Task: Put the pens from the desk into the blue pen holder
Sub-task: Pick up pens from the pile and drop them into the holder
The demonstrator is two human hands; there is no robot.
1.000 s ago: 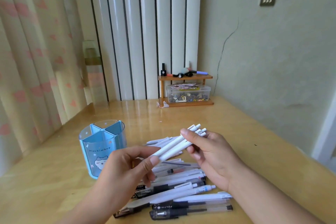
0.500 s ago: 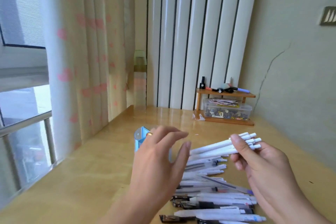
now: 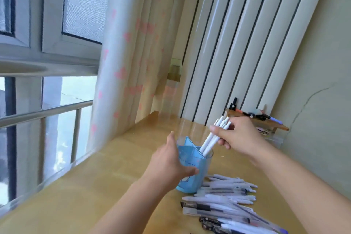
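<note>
The blue pen holder (image 3: 191, 159) stands on the wooden desk (image 3: 106, 192). My left hand (image 3: 169, 163) grips its left side, thumb across the front. Above it, my right hand (image 3: 239, 138) holds a bunch of white pens (image 3: 209, 141), tilted, with their lower ends inside the holder's right compartment. A pile of several white and black pens (image 3: 228, 201) lies on the desk to the right of the holder.
A small wooden shelf (image 3: 266, 121) with markers on top and a clear box under it stands at the back right against the wall. A curtain (image 3: 133, 53) and a window with a rail (image 3: 43, 114) border the desk's left edge.
The view swung left. My left hand went from hovering to gripping the holder. My right hand carried the white pens over and lowered their tips into the holder.
</note>
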